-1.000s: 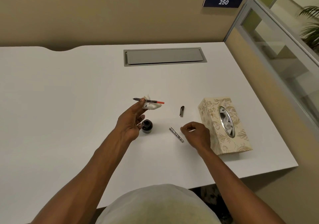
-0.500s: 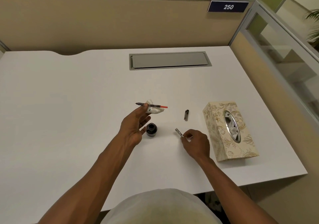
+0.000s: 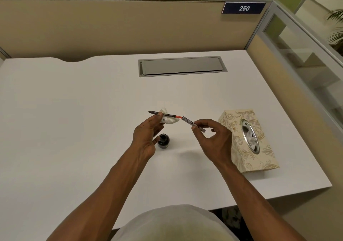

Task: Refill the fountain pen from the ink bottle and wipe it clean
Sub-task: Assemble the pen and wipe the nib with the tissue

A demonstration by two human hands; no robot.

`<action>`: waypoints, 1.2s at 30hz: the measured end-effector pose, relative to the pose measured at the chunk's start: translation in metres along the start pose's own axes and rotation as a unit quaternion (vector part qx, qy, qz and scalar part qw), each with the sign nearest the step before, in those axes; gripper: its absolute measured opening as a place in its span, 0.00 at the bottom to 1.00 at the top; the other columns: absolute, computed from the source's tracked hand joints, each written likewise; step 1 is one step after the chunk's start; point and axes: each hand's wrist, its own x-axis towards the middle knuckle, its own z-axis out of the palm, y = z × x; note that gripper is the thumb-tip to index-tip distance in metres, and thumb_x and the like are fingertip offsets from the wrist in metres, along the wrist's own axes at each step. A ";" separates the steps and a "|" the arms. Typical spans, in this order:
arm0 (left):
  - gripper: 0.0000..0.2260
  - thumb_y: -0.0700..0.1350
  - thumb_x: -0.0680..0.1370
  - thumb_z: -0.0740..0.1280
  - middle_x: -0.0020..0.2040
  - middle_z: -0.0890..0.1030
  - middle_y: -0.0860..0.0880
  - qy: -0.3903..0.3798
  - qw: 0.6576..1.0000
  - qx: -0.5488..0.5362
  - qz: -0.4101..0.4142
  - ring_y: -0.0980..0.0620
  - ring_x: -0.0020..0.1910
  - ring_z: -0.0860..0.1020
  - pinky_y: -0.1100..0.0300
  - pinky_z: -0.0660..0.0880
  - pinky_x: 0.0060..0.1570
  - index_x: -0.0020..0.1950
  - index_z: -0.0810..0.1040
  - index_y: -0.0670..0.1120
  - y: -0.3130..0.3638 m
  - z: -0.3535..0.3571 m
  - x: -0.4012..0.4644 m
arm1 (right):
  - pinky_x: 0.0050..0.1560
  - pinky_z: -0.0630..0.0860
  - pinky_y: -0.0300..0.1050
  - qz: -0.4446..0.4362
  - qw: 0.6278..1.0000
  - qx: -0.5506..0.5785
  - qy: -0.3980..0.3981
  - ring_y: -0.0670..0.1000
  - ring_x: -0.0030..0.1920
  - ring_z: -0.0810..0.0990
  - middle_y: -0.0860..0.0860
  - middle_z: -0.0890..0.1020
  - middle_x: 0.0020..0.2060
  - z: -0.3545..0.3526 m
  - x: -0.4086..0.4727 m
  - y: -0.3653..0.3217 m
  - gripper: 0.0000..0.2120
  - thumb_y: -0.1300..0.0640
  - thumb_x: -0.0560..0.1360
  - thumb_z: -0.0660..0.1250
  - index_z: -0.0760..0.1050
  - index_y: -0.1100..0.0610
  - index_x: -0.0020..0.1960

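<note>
A dark blue sign (image 3: 243, 8) fixed to the top edge of the tan partition behind the counter reads "250" in white slanted digits. The pen barrel (image 3: 193, 123) carries dark printed marks, too small and blurred to read. No other text or label can be made out.

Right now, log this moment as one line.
left hand: holds pen section with tissue | right hand: brings barrel to its rear end | ink bottle: open on desk
</note>
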 end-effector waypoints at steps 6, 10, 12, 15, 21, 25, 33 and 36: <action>0.05 0.51 0.75 0.76 0.53 0.86 0.50 0.000 1.000 -0.009 0.000 0.55 0.55 0.82 0.53 0.71 0.50 0.46 0.86 0.51 0.002 -0.003 0.000 | 0.48 0.72 0.32 0.000 1.000 0.001 0.022 0.44 0.46 0.84 0.43 0.86 0.40 0.001 0.003 0.003 0.05 0.56 0.72 0.76 0.84 0.49 0.46; 0.04 0.51 0.75 0.76 0.53 0.87 0.50 -0.007 1.000 -0.005 0.000 0.55 0.55 0.82 0.53 0.71 0.50 0.45 0.87 0.51 0.001 -0.001 -0.002 | 0.49 0.70 0.29 -0.013 1.000 -0.006 0.016 0.44 0.48 0.84 0.42 0.86 0.42 0.001 0.005 0.002 0.05 0.56 0.72 0.77 0.85 0.49 0.47; 0.04 0.51 0.75 0.76 0.54 0.87 0.50 -0.012 1.000 -0.002 0.001 0.55 0.55 0.82 0.53 0.72 0.51 0.45 0.87 0.51 -0.001 0.000 -0.003 | 0.49 0.70 0.28 -0.016 1.000 -0.010 0.015 0.45 0.48 0.84 0.42 0.86 0.42 0.001 0.006 0.002 0.05 0.56 0.72 0.77 0.85 0.49 0.47; 0.05 0.51 0.74 0.76 0.54 0.87 0.50 -0.016 1.000 0.004 -0.006 0.55 0.55 0.83 0.51 0.72 0.59 0.47 0.87 0.51 -0.003 0.002 -0.004 | 0.49 0.69 0.28 -0.025 1.000 -0.014 0.011 0.45 0.47 0.83 0.43 0.86 0.41 0.004 0.007 0.000 0.05 0.56 0.72 0.77 0.85 0.49 0.47; 0.05 0.49 0.74 0.77 0.54 0.87 0.49 -0.015 1.000 0.009 -0.014 0.54 0.56 0.82 0.52 0.72 0.57 0.47 0.86 0.51 -0.005 0.006 -0.009 | 0.47 0.75 0.39 -0.009 1.000 0.011 0.000 0.47 0.46 0.83 0.43 0.86 0.41 0.007 0.008 -0.005 0.07 0.54 0.72 0.77 0.83 0.48 0.50; 0.06 0.49 0.74 0.77 0.55 0.87 0.48 -0.018 1.000 0.013 -0.012 0.53 0.58 0.82 0.51 0.72 0.57 0.49 0.86 0.50 -0.006 0.009 -0.011 | 0.46 0.76 0.45 0.003 0.999 0.036 -0.010 0.46 0.45 0.82 0.43 0.84 0.39 0.011 0.007 -0.011 0.05 0.55 0.74 0.76 0.81 0.50 0.44; 0.05 0.49 0.74 0.77 0.47 0.87 0.52 -0.020 1.000 0.014 -0.008 0.59 0.51 0.83 0.46 0.70 0.67 0.47 0.86 0.51 -0.005 0.007 -0.012 | 0.50 0.80 0.52 0.019 0.998 0.045 -0.040 0.44 0.47 0.83 0.38 0.85 0.44 0.012 0.004 -0.013 0.09 0.61 0.72 0.75 0.82 0.50 0.48; 0.04 0.49 0.74 0.77 0.40 0.88 0.57 -0.026 0.999 0.026 0.009 0.65 0.41 0.84 0.45 0.70 0.67 0.45 0.86 0.51 -0.007 0.008 -0.013 | 0.50 0.80 0.54 0.027 0.998 0.055 -0.032 0.43 0.46 0.83 0.37 0.84 0.43 0.011 0.006 -0.013 0.08 0.61 0.72 0.75 0.80 0.50 0.48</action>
